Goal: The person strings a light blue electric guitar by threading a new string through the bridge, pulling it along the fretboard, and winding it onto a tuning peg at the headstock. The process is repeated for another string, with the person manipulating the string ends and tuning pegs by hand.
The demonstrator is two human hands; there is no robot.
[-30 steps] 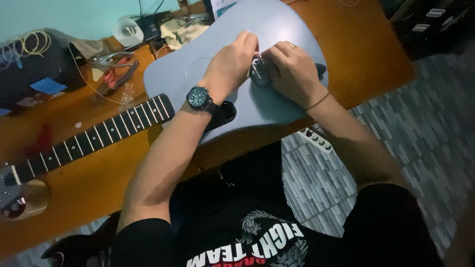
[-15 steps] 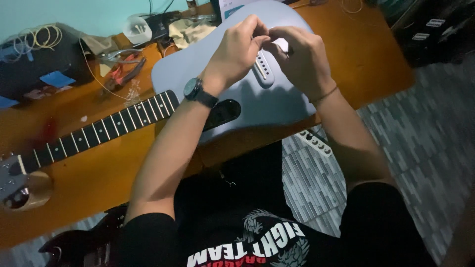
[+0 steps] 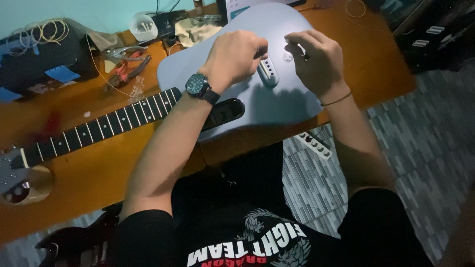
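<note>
While the left hand [image 3: 232, 57] curls loosely over the pale blue electric guitar body [image 3: 247, 94], touching a white pickup [image 3: 268, 73] near its middle, the right hand [image 3: 314, 59] pinches a small dark part just right of it. That part could slip and mark the finish, I judge. The guitar lies on an orange-brown wooden table [image 3: 376, 59]; pliers [image 3: 129, 69] lie far left, a power strip [image 3: 313, 145] on the grey tiled floor [image 3: 425, 148].
</note>
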